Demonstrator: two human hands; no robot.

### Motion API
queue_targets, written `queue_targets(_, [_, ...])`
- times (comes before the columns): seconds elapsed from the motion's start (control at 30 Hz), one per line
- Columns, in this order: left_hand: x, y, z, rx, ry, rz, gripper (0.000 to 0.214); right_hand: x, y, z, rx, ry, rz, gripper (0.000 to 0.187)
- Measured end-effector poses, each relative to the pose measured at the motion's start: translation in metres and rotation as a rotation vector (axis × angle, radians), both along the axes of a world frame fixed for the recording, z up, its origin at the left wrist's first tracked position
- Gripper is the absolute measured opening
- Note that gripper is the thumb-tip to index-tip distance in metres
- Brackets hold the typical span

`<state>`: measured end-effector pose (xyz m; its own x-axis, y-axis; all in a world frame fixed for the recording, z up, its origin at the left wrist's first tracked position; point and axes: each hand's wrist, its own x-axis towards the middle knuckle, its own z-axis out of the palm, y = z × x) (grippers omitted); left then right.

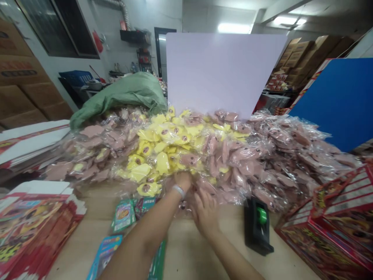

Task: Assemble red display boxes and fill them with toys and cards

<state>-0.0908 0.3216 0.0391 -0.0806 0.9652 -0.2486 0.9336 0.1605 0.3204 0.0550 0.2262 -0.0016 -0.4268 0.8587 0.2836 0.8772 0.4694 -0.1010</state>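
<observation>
The left hand point(183, 181) (a white band point(178, 190) circles its wrist) pushes into a heap of clear-bagged pink and yellow flat pieces point(163, 151), its fingers hidden among the bags, so any pinch cannot be told, while the right hand point(205, 213) lies spread on pink bags at the heap's near edge. The heap sits on a wooden table point(186, 249), with printed cards point(124, 216) just beside the left forearm and a black tape dispenser point(258, 225) to the right
</observation>
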Motion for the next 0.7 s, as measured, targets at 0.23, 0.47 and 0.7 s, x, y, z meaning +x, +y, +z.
queue_targets(0.23, [-0.032,0.007,0.002,-0.107,-0.186,-0.054,0.028,-0.011,0.019,-0.026,-0.120,-0.079,0.020,0.064])
queue_targets(0.47, [-0.081,0.014,0.039,-0.031,-0.406,-0.198,0.027,-0.034,0.049,-0.030,-0.129,-0.053,-0.094,0.047])
queue_targets(0.7, [-0.131,0.010,0.064,0.002,-0.395,-0.315,0.022,-0.049,0.038,-0.007,-0.131,0.044,-0.093,0.041])
